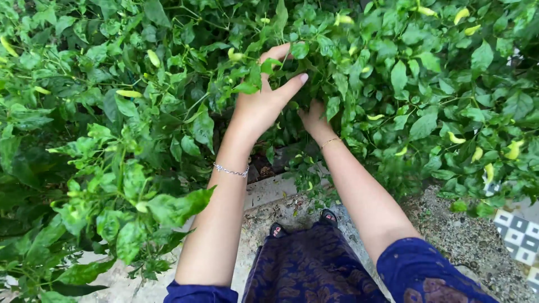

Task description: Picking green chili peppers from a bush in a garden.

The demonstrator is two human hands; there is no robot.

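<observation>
My left hand spreads open against the pepper plant, fingers apart among leaves. My right hand is buried in foliage just beside it; I cannot tell its grip. Two pale peppers hang just beyond my left fingertips.

Leaves: green. Chillies: pale yellow-green. Dress: navy, purple-patterned. Floor tiles at four o'clock: black-white checks.
</observation>
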